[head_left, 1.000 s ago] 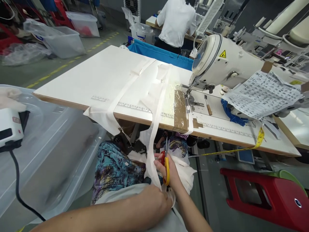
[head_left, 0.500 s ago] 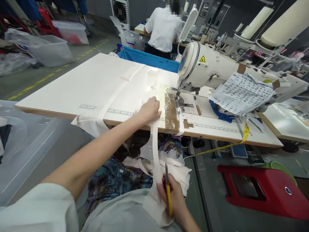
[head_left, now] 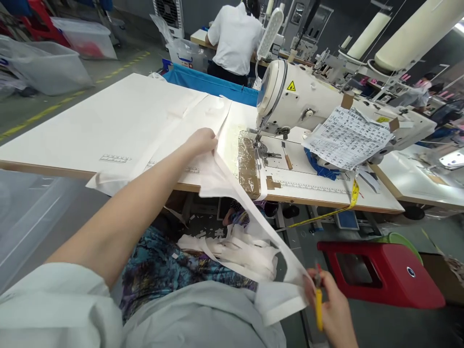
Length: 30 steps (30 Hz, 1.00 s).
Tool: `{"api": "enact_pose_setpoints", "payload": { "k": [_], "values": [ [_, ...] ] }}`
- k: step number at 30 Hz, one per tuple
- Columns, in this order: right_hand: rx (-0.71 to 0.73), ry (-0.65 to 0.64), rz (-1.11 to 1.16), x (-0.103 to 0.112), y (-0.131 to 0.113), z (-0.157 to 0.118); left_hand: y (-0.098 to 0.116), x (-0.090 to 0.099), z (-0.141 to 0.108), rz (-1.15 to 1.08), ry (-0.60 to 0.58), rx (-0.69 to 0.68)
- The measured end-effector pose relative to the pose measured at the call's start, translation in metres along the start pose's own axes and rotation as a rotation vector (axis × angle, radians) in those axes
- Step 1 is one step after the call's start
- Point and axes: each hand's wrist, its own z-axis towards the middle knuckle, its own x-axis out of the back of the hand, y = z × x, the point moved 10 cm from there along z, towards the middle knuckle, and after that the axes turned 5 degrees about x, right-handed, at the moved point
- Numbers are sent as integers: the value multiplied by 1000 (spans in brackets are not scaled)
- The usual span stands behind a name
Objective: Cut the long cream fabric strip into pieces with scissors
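Note:
A long white fabric piece stretches slantwise from the table down to the lower right. My left hand pinches its upper end above the tabletop, left of the brown-taped strip. Out past my lap, my right hand is closed on the lower end and also holds small yellow-handled scissors, blades upward and a little blurred. More white fabric lies heaped on my lap below the table edge. The sewing machine stands right of my left hand, its needle area beside the taped strip.
The white table carries a wood-handled tool and printed rulers. Paper sheets hang on the machine, and a yellow tape measure droops over the edge. A red stool stands at right. A co-worker sits beyond the blue cloth bin.
My right hand has swung outward to the right with the scissors and fabric end, pulling the piece into a slant. My left hand has shifted slightly left and up. The view has turned slightly.

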Motion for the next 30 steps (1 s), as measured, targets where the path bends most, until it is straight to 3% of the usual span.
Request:
{"api": "enact_pose_setpoints", "payload": {
  "k": [3, 5, 8, 10, 12, 15, 18, 21, 24, 30],
  "values": [
    [-120, 50, -20, 19, 56, 1, -25, 3, -54, -211, -11, -25],
    [-163, -22, -31, 10, 89, -3, -49, -6, -95, -344, -33, -25],
    [-236, -257, -168, -24, 124, -13, -95, -50, -153, -753, -218, 124],
    [-239, -367, -260, -43, 128, -14, -120, -89, -187, -924, -347, 264],
    [-185, -397, -246, -57, 110, -5, -133, -119, -213, -988, -415, 359],
    [-37, -493, 25, -86, 41, 15, -131, -145, -235, -1040, -458, 388],
    [143, -814, 356, -127, -55, 20, -122, -154, -243, -1056, -453, 386],
    [341, -1036, 319, -157, -125, 20, -121, -154, -246, -1043, -404, 414],
    [471, -1080, 165, -178, -155, 27, -125, -158, -251, -1057, -393, 448],
    [632, -1158, 10, -200, -168, 28, -133, -166, -259, -1131, -395, 515]
  ]
}}
